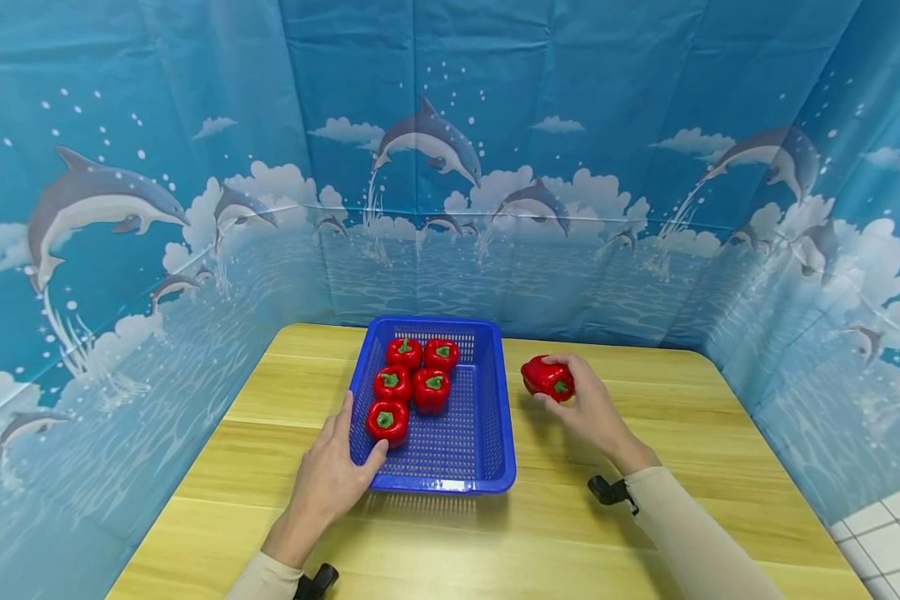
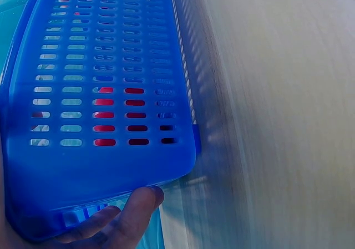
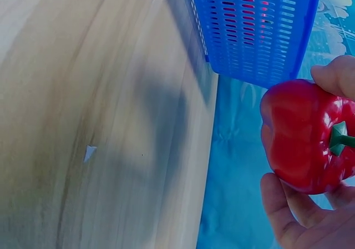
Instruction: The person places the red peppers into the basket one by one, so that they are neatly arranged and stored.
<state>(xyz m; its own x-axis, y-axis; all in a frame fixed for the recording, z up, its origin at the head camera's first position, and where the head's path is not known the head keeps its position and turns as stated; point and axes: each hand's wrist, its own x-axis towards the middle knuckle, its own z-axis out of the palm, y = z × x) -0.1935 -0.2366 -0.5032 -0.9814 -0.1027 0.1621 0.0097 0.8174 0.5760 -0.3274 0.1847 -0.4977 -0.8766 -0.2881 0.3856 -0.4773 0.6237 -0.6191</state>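
A blue plastic basket (image 1: 461,483) with slotted walls stands on the table, several red bell peppers (image 1: 392,383) with green stems grouped along its left side. My left hand (image 1: 332,473) grips the basket's near left corner, thumb over the rim. In the left wrist view its fingers (image 2: 136,216) curl around the basket's outside. To the right of the basket, my right hand (image 1: 588,412) holds another red bell pepper (image 3: 299,135) between thumb and fingers. This pepper is tilted on its side, its stem facing toward me, raised over the table.
The wooden table (image 1: 645,533) reaches back to a blue curtain (image 1: 450,275) printed with dolphins, which also hangs along both sides. A small white scrap (image 3: 89,153) lies on the tabletop. White tiles (image 1: 892,533) show at the lower right.
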